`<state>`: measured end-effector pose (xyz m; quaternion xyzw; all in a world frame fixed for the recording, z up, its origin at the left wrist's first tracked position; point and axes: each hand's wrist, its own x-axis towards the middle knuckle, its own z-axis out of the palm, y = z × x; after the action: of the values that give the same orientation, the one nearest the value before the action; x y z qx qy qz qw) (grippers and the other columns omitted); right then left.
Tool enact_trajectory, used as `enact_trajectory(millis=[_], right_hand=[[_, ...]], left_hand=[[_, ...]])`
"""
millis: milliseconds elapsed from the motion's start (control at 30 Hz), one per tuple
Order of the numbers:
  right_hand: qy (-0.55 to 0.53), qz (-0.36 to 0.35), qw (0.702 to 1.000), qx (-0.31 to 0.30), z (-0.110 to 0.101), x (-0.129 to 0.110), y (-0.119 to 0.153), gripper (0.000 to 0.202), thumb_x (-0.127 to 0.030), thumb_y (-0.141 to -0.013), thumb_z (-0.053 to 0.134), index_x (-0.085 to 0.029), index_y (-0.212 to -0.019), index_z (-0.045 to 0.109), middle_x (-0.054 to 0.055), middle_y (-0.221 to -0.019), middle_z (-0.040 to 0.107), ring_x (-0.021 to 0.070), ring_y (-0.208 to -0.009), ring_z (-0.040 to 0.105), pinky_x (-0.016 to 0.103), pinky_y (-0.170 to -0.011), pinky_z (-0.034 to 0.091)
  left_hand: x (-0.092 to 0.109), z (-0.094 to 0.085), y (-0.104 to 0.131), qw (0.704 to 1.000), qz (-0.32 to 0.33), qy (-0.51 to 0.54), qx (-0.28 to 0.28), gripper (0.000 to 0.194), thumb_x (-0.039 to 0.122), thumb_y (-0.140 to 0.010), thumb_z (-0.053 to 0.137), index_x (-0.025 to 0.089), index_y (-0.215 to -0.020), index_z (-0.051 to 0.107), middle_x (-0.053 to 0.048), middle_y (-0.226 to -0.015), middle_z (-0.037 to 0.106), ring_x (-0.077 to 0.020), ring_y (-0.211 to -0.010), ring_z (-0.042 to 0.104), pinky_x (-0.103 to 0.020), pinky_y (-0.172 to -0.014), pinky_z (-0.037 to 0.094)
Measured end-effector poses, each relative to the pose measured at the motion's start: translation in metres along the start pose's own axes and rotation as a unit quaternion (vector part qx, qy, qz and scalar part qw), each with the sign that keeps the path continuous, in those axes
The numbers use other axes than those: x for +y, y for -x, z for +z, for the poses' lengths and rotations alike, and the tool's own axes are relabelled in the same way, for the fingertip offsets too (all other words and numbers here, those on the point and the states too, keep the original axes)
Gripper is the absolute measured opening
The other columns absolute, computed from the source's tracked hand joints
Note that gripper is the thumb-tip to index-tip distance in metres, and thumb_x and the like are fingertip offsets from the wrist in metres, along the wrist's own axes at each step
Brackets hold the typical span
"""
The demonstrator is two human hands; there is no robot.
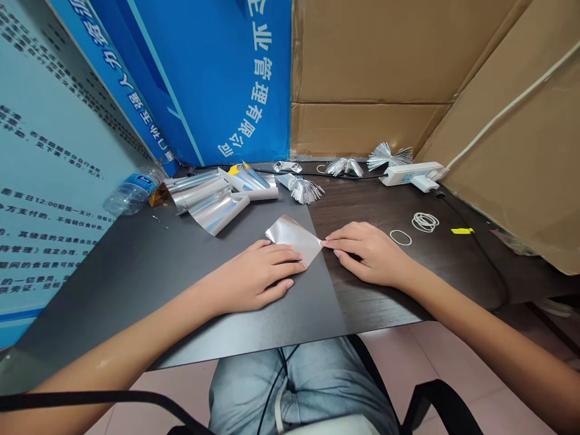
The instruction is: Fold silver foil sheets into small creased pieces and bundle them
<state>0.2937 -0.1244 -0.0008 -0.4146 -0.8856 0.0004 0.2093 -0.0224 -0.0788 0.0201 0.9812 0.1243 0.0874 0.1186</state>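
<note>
A folded piece of silver foil (292,232), roughly kite-shaped, lies on the dark desk and narrows to a creased tip at its right. My left hand (263,275) rests flat with fingers stretched out, its fingertips over the foil's lower left part. At the foil's pointed end, my right hand (374,252) touches the tip with its outstretched fingertips; its thumb stands apart below. Behind the hands are several curled foil sheets (217,208). Close to them lies a fringed foil bundle (306,189), cut into thin strips.
More fringed foil pieces (389,157) lie along the back edge. White rubber bands (425,222) and a yellow tag (462,231) are at the right, near a power strip (414,174) with a black cable. A plastic bottle (133,190) lies at the left panel.
</note>
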Motion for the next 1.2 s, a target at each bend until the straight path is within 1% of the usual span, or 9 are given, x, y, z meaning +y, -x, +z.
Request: enact_trajectory(millis=[400, 500, 600, 733, 800, 867, 933, 1067, 1200], right_hand=[[0.027, 0.001, 1.000, -0.002, -0.001, -0.002, -0.002, 0.031, -0.021, -0.103, 0.053, -0.022, -0.122, 0.077, 0.007, -0.122, 0.079, 0.0271, -0.104, 0.067, 0.045, -0.090, 0.054], [0.024, 0.015, 1.000, 0.005, -0.001, -0.005, -0.003, 0.027, -0.026, -0.104, 0.055, -0.022, -0.117, 0.078, 0.007, -0.120, 0.079, 0.0272, -0.103, 0.067, 0.045, -0.089, 0.055], [0.031, 0.051, 0.998, 0.013, 0.001, -0.013, -0.008, 0.025, -0.033, -0.105, 0.058, -0.022, -0.107, 0.080, 0.008, -0.115, 0.080, 0.0276, -0.102, 0.068, 0.045, -0.088, 0.056], [0.053, 0.112, 0.992, 0.028, 0.006, -0.028, -0.017, 0.031, -0.037, -0.106, 0.057, -0.021, -0.092, 0.078, 0.009, -0.102, 0.080, 0.0277, -0.096, 0.069, 0.044, -0.086, 0.055], [0.059, 0.157, 0.985, 0.038, 0.010, -0.038, -0.021, 0.035, -0.041, -0.106, 0.058, -0.021, -0.085, 0.076, 0.010, -0.096, 0.079, 0.0274, -0.091, 0.069, 0.043, -0.083, 0.054], [0.072, 0.213, 0.973, 0.044, 0.015, -0.050, -0.024, 0.035, -0.046, -0.103, 0.060, -0.020, -0.083, 0.074, 0.011, -0.094, 0.079, 0.0289, -0.090, 0.070, 0.044, -0.082, 0.054], [0.090, 0.257, 0.961, 0.046, 0.021, -0.063, -0.023, 0.034, -0.049, -0.100, 0.063, -0.019, -0.091, 0.074, 0.013, -0.104, 0.079, 0.0326, -0.098, 0.070, 0.047, -0.086, 0.054], [0.092, 0.301, 0.948, 0.039, 0.030, -0.084, -0.020, 0.040, -0.051, -0.100, 0.061, -0.016, -0.117, 0.073, 0.018, -0.136, 0.071, 0.0372, -0.128, 0.063, 0.059, -0.105, 0.047], [0.065, 0.339, 0.938, 0.040, 0.033, -0.093, -0.020, 0.045, -0.054, -0.101, 0.059, -0.017, -0.124, 0.071, 0.018, -0.143, 0.067, 0.0379, -0.136, 0.058, 0.068, -0.112, 0.040]], left_hand=[[0.000, 0.001, 0.002, 1.000, -0.019, 0.001, -0.003, 0.042, 0.032, -0.109, 0.046, 0.024, -0.148, 0.060, -0.012, -0.149, 0.065, -0.0274, -0.140, 0.059, -0.046, -0.117, 0.040], [0.001, 0.000, 0.002, 1.000, -0.029, -0.004, -0.011, 0.043, 0.034, -0.110, 0.044, 0.023, -0.148, 0.059, -0.012, -0.150, 0.064, -0.0273, -0.140, 0.058, -0.047, -0.117, 0.038], [0.003, -0.001, 0.001, 0.999, -0.029, -0.009, -0.013, 0.043, 0.034, -0.110, 0.044, 0.022, -0.149, 0.058, -0.013, -0.150, 0.064, -0.0274, -0.140, 0.059, -0.048, -0.117, 0.037], [0.005, -0.002, -0.001, 0.999, -0.025, -0.015, -0.017, 0.043, 0.032, -0.109, 0.045, 0.021, -0.148, 0.059, -0.012, -0.149, 0.065, -0.0272, -0.139, 0.060, -0.048, -0.117, 0.036], [0.006, -0.002, -0.001, 0.999, -0.022, -0.022, -0.018, 0.043, 0.031, -0.108, 0.044, 0.020, -0.147, 0.059, -0.012, -0.149, 0.065, -0.0277, -0.140, 0.058, -0.049, -0.117, 0.035], [0.007, -0.002, -0.001, 0.999, -0.020, -0.028, -0.017, 0.043, 0.030, -0.108, 0.044, 0.020, -0.147, 0.059, -0.012, -0.148, 0.066, -0.0287, -0.141, 0.057, -0.049, -0.116, 0.036], [0.007, -0.002, 0.000, 0.999, -0.021, -0.028, -0.012, 0.043, 0.029, -0.107, 0.045, 0.020, -0.147, 0.059, -0.012, -0.147, 0.066, -0.0292, -0.141, 0.057, -0.049, -0.115, 0.037], [0.009, 0.001, 0.004, 1.000, -0.026, -0.009, -0.001, 0.043, 0.023, -0.103, 0.046, 0.020, -0.144, 0.056, -0.013, -0.146, 0.066, -0.0288, -0.139, 0.058, -0.048, -0.116, 0.038], [0.014, 0.000, 0.004, 0.999, -0.051, 0.013, 0.010, 0.041, 0.016, -0.095, 0.049, 0.018, -0.135, 0.055, -0.013, -0.138, 0.068, -0.0287, -0.130, 0.063, -0.047, -0.116, 0.040]])
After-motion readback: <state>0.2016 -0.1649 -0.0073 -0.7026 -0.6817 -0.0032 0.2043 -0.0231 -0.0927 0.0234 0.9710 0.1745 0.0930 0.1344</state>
